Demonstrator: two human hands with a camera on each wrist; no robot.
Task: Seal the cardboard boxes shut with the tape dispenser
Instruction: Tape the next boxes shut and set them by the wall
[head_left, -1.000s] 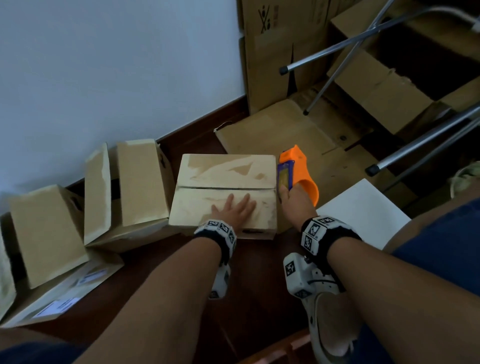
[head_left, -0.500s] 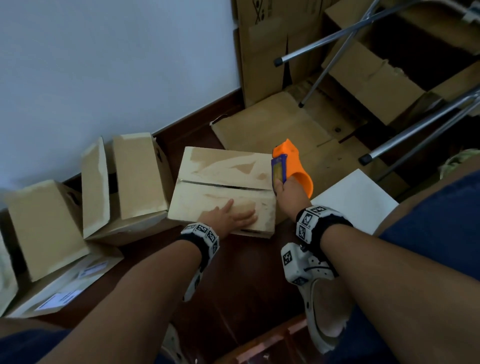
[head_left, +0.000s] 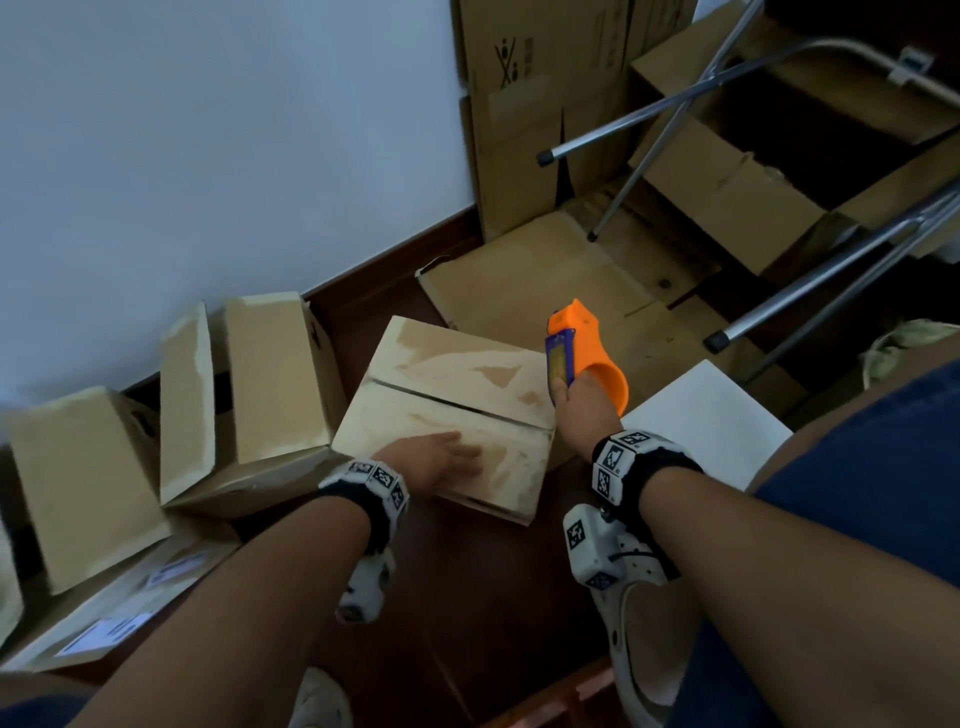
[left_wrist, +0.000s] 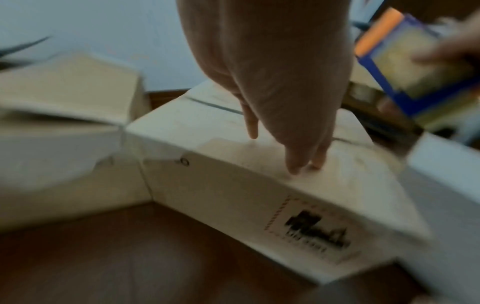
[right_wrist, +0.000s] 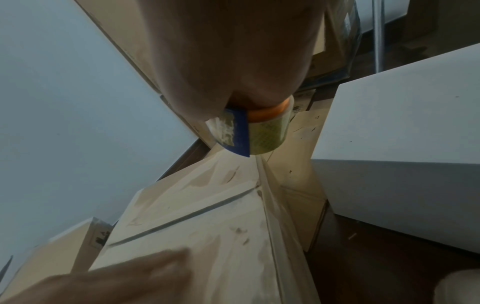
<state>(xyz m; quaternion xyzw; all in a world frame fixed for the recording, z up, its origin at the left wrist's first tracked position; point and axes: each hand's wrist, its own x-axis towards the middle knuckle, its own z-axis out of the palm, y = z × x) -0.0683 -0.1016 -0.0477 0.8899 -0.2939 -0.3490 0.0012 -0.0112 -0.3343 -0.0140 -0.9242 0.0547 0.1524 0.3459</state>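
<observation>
Cardboard, pale and scuffed, makes up the box (head_left: 457, 410) now being worked on; it sits on the dark wooden floor (head_left: 467, 597) between the person's forearms, both top flaps down and the centre seam (head_left: 457, 402) bare of tape. Compared with a second ago the box has been swung round, so that the seam, which ran straight across the view, now slants away toward the right. The left hand (head_left: 436, 460) has shifted with it: flat on the near flap then, fingers pointing forward, it now lies with straight fingers angled rightward, pressing the flap down. The right hand (head_left: 576, 410) stays curled around the orange tape dispenser (head_left: 587, 348), held upright just beside the box's right edge, near the seam's end; whether the tape touches the cardboard cannot be told. The turn appears to line the seam up for a pull of tape, so sealing here is probably about to begin. Further left, two open boxes (head_left: 260, 384) lean near the white wall (head_left: 208, 156). A white board (head_left: 711, 415) lies to the right.
</observation>
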